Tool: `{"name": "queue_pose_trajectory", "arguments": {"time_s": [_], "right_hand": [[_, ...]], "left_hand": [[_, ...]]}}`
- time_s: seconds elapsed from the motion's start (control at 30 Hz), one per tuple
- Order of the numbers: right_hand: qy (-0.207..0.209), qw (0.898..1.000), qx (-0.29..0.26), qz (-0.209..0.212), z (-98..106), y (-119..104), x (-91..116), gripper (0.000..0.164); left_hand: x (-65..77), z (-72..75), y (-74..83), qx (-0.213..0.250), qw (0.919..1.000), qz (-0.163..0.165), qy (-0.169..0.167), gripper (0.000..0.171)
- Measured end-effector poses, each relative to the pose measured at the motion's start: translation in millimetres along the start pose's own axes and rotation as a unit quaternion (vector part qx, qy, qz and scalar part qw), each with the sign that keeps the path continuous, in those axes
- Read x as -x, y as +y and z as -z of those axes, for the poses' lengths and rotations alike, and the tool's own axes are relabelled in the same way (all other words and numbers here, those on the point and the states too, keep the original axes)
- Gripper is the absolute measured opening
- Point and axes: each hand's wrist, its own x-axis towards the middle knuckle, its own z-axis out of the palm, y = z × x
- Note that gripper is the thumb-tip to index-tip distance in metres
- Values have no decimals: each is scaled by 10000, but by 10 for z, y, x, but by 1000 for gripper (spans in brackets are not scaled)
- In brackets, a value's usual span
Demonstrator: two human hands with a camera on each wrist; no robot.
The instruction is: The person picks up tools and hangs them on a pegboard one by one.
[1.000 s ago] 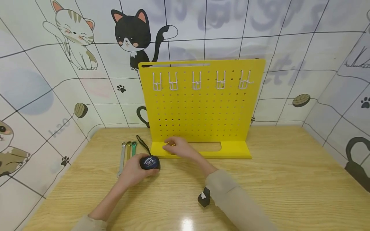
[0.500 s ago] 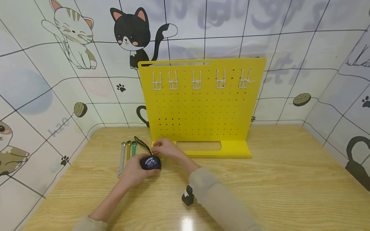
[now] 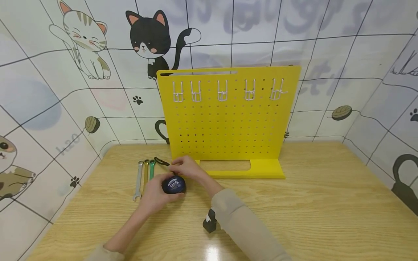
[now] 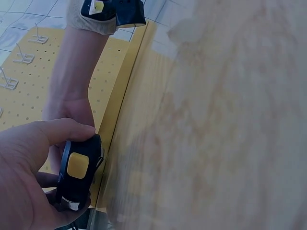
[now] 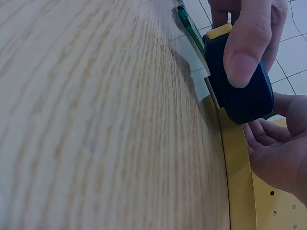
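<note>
My left hand [image 3: 156, 194] grips a dark blue tape measure [image 3: 174, 185] marked 5m, with the thumb on one side and fingers on the other. In the left wrist view, the tape measure [image 4: 78, 167] shows a yellow button. A black wrist strap [image 3: 161, 161] runs from its far end, with a loop lying to the left. My right hand [image 3: 188, 168] is just behind the tape measure, its thumb and fingertips pinching the strap near the case. In the right wrist view, the right hand's [image 5: 283, 148] fingertips are partly hidden behind the tape measure [image 5: 244, 81].
Three wrenches lie left of the hands: silver [image 3: 138, 181], gold [image 3: 146, 175] and green [image 3: 152, 167]. A yellow pegboard [image 3: 225, 123] stands at the back, its base [image 3: 266, 168] flat on the wooden table [image 3: 313, 203]. Several white wire hooks [image 3: 222, 91] hang along its upper part.
My right hand has moved left from the pegboard base to the strap. The tape measure has shifted slightly right in my left hand, and the strap's loop now lies lower.
</note>
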Motion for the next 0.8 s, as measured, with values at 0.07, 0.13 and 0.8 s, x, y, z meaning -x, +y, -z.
{"name": "queue_pose_trajectory", "arguments": {"time_s": [0.07,0.13,0.8], "right_hand": [[54,9998,-165,17,-9,-10,-5,34],[118,9995,-274,41,-19,-18,-12,34],[369,9903,-974,917,71,-241,95,29]], "left_hand": [[5,-5,4,-5,10000,-82,6,65],[11,-9,7,-27,9999,-145,18,65],[12,-6,51,64,9982,-447,387,67]]}}
